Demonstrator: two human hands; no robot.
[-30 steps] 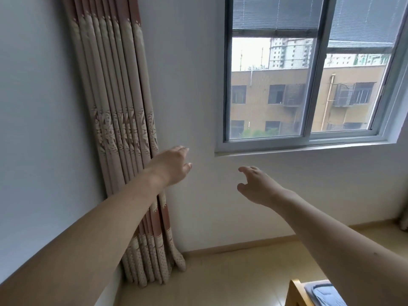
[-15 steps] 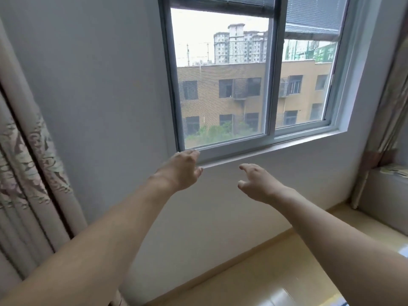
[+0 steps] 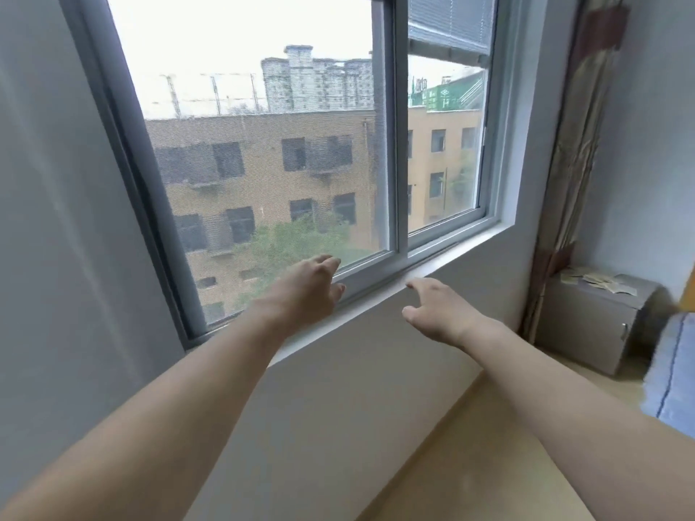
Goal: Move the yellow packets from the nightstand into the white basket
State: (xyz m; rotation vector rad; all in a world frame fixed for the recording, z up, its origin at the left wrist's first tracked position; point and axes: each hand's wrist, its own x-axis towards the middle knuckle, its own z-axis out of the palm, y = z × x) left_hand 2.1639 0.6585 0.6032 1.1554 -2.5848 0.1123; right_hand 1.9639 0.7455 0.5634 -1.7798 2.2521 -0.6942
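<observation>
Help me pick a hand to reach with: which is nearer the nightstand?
Right. The right hand is held out left of the nightstand; the left hand is farther left.

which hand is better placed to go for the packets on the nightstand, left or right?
Right, probably. The nightstand with the yellow packets sits at the far right by the curtain, and the right hand hangs nearer that side. The left hand hangs in front of the window. Both hold nothing.
</observation>
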